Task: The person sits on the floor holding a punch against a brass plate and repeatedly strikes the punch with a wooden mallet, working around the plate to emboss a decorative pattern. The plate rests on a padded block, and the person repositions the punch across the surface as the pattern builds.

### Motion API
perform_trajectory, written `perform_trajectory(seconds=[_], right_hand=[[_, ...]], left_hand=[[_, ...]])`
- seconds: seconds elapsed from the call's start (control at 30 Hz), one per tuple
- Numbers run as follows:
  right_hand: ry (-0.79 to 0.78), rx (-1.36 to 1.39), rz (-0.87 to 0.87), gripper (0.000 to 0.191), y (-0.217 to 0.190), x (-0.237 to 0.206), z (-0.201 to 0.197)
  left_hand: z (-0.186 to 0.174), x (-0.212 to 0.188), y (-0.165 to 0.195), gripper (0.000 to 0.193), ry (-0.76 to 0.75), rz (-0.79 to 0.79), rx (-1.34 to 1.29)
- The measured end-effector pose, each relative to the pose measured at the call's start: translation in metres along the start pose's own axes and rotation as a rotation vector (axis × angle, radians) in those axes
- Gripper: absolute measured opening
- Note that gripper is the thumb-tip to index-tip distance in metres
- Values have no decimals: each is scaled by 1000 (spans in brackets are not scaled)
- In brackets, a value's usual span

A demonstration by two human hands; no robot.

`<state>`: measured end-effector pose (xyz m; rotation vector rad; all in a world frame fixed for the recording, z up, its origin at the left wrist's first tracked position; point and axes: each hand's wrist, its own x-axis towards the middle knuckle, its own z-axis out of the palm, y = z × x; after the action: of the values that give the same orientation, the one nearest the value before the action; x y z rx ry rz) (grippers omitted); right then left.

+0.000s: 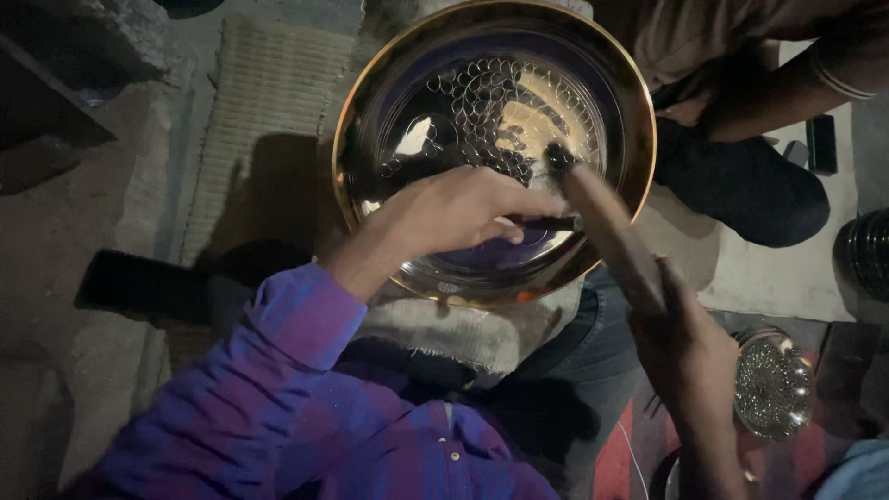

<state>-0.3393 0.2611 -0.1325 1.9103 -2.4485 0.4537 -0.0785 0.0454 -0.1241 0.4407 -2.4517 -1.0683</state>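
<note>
Dim floor, woven mat (269, 102) far left. Left hand (454, 218) clenched on thin punch (546, 222) against brass dish (495, 139) propped on lap; right hand (690, 347) gripping wooden mallet (607, 227), near right.

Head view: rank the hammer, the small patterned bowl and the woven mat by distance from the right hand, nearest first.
1. Hammer: its handle is held in the right hand.
2. Small patterned bowl: just right of that hand, on the floor.
3. Woven mat: far upper left, beyond the big brass dish.

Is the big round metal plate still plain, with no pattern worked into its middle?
No. The metal plate already shows rings of small looped marks across its middle, where the left hand and the right hand with its wooden hammer meet.
</note>
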Motion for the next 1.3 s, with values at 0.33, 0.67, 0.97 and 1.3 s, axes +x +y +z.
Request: perform_trajectory(seconds=[0.33,0.67,0.97,1.3], right_hand=[[136,271,-159,68,1,11,2],[92,205,-326,70,-38,64,-69],[-110,-134,-386,61,-71,101,-111],[-325,-816,-388,68,-85,109,-118]], left_hand=[[3,1,0,47,-17,-124,62],[26,-40,-16,32,460,59,-31],[54,-42,-23,36,594,-82,16],[76,-49,5,25,863,-306,-126]])
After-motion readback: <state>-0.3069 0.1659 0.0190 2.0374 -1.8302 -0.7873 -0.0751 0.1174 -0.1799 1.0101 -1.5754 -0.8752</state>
